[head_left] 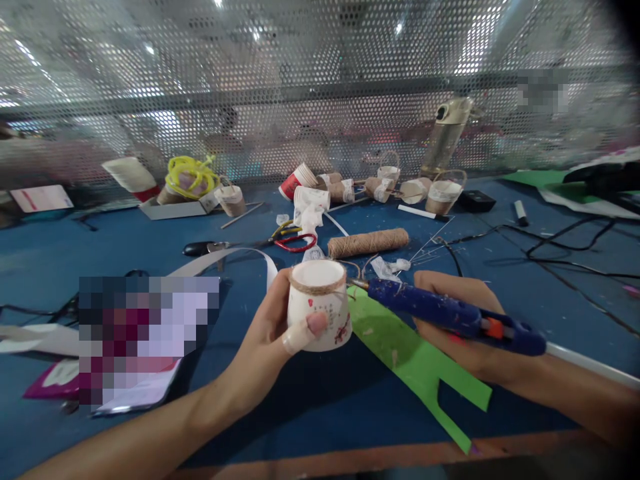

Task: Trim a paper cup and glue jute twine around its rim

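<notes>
A white paper cup [320, 310] with small printed marks is turned bottom up, with my left hand [283, 327] closed around it. Twine [316, 289] circles the cup near its upper end, and a loose strand hangs off the right side. Tape or a bandage wraps my left thumb. My right hand [460, 313] grips a blue glue gun [430, 307], a white glue stick protruding from its back. The gun's metal nozzle is at the cup's right edge, by the twine; whether it touches I cannot tell. Under both lies a cut green sheet [400, 347].
Behind the cup are a twine roll [369, 243], red-handled scissors [295, 241] and white ribbon [225, 257]. Twine-wrapped cups [444, 195], stacked paper cups [299, 180] and a bottle [447, 137] stand by the perforated metal screen [320, 87]. Black cables [545, 257] run at right.
</notes>
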`<state>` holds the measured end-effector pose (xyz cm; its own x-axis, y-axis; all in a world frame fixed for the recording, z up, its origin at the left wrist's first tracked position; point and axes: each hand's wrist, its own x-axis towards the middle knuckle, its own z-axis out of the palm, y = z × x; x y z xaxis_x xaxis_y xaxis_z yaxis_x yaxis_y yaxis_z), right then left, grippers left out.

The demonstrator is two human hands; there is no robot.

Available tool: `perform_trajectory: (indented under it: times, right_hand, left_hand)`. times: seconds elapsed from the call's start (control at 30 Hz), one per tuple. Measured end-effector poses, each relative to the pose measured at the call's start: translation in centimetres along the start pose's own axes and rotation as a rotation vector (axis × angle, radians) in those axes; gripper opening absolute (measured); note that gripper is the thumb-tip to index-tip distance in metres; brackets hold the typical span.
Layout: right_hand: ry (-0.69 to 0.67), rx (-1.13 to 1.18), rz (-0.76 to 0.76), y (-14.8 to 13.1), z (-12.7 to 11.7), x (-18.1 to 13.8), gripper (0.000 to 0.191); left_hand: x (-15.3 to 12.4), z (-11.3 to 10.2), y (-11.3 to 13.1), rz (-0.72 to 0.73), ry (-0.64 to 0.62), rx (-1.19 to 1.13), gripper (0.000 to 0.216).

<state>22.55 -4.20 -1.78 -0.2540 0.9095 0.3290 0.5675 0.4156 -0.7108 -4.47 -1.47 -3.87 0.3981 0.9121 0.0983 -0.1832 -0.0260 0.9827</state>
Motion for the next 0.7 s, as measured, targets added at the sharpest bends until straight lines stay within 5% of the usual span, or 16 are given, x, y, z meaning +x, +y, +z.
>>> perform_trajectory:
  times: [0.7]
  right_hand:
    - [0.035, -0.006, -0.129, 0.06, 0.39, -0.40, 0.028]
  left_hand:
    - [0.08, 0.28, 0.14, -0.008, -0.008, 0.017, 0.037]
